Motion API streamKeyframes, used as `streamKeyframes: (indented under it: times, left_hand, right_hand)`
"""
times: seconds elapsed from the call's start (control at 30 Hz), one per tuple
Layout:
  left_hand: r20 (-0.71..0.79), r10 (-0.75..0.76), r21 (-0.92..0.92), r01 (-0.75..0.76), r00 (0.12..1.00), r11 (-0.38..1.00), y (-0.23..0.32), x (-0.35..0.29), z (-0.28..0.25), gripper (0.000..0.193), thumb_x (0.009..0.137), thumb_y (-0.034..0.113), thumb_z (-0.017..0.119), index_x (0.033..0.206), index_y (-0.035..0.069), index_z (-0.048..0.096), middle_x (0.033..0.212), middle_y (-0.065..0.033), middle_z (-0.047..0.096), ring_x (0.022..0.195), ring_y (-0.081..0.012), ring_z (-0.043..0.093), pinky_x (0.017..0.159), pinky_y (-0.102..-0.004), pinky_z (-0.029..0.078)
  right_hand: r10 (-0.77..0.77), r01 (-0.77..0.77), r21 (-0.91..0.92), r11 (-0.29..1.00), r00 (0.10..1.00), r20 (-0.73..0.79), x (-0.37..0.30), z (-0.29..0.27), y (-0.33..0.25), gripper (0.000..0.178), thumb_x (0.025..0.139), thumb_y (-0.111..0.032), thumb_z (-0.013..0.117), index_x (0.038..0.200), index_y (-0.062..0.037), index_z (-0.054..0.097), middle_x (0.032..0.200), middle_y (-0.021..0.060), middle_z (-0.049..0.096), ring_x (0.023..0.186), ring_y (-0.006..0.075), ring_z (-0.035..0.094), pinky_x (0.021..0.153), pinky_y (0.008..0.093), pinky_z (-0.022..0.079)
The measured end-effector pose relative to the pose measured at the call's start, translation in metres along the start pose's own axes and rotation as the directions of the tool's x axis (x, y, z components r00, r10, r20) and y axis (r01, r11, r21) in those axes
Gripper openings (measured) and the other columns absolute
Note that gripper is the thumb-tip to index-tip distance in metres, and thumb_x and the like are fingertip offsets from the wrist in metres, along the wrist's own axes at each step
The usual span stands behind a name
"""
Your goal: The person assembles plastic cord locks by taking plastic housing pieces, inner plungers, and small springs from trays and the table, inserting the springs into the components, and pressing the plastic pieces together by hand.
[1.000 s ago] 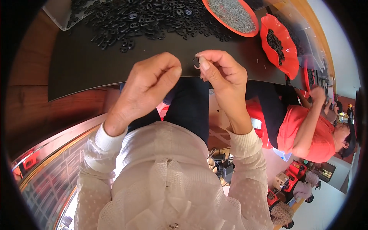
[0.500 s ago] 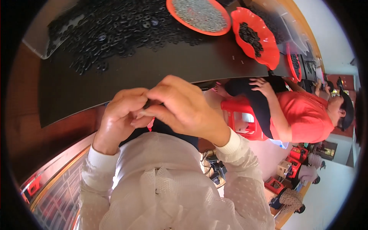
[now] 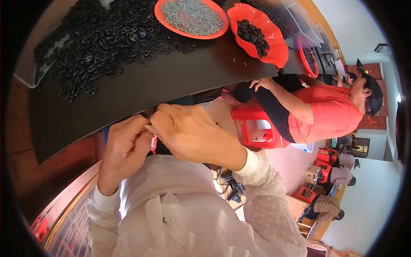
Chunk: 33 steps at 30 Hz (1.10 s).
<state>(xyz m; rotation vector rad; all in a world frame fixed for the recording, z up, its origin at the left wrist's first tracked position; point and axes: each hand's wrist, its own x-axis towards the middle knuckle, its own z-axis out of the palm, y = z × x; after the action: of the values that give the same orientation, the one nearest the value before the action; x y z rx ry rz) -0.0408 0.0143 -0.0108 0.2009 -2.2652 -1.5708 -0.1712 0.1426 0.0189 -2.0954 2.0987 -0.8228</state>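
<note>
A worker's left hand (image 3: 124,147) and right hand (image 3: 192,132), apart 1 second ago, have come together at the near edge of a black table (image 3: 141,88), while the view has swung so that the tabletop goods sit farther left. Both hands are curled nearly closed, thumbs and fingertips meeting; whether they grip anything cannot be told, as the fingers hide the spot. Beyond them, a loose heap of black pieces (image 3: 98,55), many with 2 holes, spreads across the tabletop beside a clear bin (image 3: 23,70). To its right stand an orange-red plate (image 3: 201,37) of silvery pins (image 3: 190,17) and a wavy-rimmed red dish (image 3: 276,49) holding more black parts (image 3: 252,37). 2 small pale slivers (image 3: 234,60) lie near the dish. At right, a co-worker (image 3: 329,109) in a red shirt and dark cap sits on a red stool (image 3: 252,124), 1 hand on a bent leg.
</note>
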Motion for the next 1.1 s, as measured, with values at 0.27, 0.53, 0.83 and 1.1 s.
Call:
streamKeyframes:
  times: [0.27,0.53,0.83,1.1]
  left_hand:
    - [-0.053,0.035,-0.061,-0.038,0.998,0.997,-0.012,-0.003,0.001,0.005,0.076,-0.007,0.052,0.074,-0.003,0.055,0.062,-0.0077,0.049,0.053,-0.0154,0.045,0.049,-0.0297,0.033]
    - [-0.029,-0.048,-0.163,0.043,0.998,0.986,-0.017,-0.010,-0.002,0.009,0.080,-0.002,0.050,0.071,-0.004,0.052,0.058,-0.0054,0.047,0.052,-0.0113,0.044,0.048,-0.0283,0.033]
    - [-0.019,-0.061,-0.175,0.057,0.998,0.983,-0.013,-0.010,-0.002,0.010,0.080,-0.001,0.049,0.072,-0.003,0.053,0.058,-0.0051,0.051,0.051,-0.0107,0.046,0.048,-0.0265,0.035]
    - [-0.038,-0.049,-0.155,0.043,0.998,0.987,-0.017,-0.012,-0.002,0.009,0.080,-0.001,0.050,0.071,-0.003,0.051,0.059,-0.0051,0.047,0.051,-0.0113,0.043,0.048,-0.0271,0.033]
  right_hand:
    - [-0.102,0.083,-0.118,0.990,0.981,-0.163,-0.025,-0.008,0.034,0.009,0.087,-0.009,0.060,0.091,-0.0011,0.057,0.075,0.0128,0.050,0.063,0.0307,0.054,0.052,0.0389,0.044]
    - [0.334,-0.533,-0.422,0.733,0.823,-0.460,-0.066,-0.044,0.133,0.019,0.092,-0.017,0.056,0.103,-0.0029,0.061,0.088,0.0157,0.056,0.075,0.0351,0.060,0.063,0.0418,0.049]
    - [0.404,-0.536,-0.531,0.657,0.844,-0.352,-0.061,-0.039,0.137,0.027,0.093,-0.019,0.055,0.115,-0.0050,0.061,0.092,0.0142,0.057,0.080,0.0324,0.061,0.065,0.0411,0.049]
    - [0.346,-0.489,-0.542,0.683,0.870,-0.350,-0.058,-0.037,0.134,0.024,0.092,-0.016,0.056,0.113,-0.0061,0.062,0.089,0.0122,0.056,0.079,0.0313,0.061,0.063,0.0403,0.049]
